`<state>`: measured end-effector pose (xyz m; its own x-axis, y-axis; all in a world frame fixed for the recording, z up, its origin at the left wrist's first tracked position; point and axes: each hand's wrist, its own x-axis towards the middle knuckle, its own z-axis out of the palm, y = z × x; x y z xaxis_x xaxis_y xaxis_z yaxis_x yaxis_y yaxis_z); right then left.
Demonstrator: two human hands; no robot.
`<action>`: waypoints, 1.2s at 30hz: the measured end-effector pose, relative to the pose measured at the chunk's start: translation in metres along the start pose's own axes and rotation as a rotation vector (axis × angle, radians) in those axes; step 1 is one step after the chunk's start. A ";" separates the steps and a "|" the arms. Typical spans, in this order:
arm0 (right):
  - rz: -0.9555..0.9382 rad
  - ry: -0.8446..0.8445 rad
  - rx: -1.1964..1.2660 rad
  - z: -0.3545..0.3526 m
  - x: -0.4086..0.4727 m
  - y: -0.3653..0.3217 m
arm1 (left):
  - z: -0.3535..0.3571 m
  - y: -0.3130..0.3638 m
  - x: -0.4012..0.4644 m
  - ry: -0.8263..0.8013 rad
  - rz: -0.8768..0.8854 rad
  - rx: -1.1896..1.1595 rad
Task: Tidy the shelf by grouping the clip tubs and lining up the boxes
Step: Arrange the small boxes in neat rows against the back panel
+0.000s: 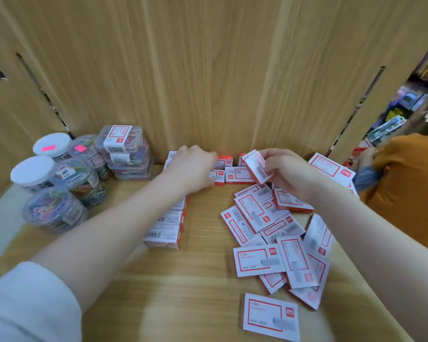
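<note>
Boxes (265,219) clutter shelf (203,243); right hand (286,169) grips one, left hand (192,166) presses row.

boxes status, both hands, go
Left hand resting on the box row. Right hand pinching one box. Loose boxes still scattered. Tubs grouped left.

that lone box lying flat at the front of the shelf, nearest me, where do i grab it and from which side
Probably pinch the lone box across its two long edges, coming straight down from above. It lies flat, label up, apart from the loose pile, so its edges look clear for fingers. The right hand already holds a box.
</note>
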<state>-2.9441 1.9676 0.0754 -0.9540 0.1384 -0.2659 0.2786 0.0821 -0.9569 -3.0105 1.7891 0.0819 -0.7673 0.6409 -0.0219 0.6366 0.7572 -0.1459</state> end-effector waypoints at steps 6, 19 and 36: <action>-0.187 0.020 -0.322 -0.004 -0.002 0.003 | 0.001 0.007 0.000 -0.095 -0.032 0.033; -0.428 0.040 -0.891 -0.008 -0.007 0.016 | -0.015 0.001 -0.030 0.188 -0.158 -0.995; -0.406 0.340 -0.919 0.007 -0.007 0.024 | 0.006 -0.018 0.004 0.122 0.041 -0.401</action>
<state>-2.9318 1.9616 0.0532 -0.9529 0.1904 0.2361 0.0584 0.8790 -0.4732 -3.0254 1.7779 0.0788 -0.7414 0.6633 0.1015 0.6645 0.7045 0.2494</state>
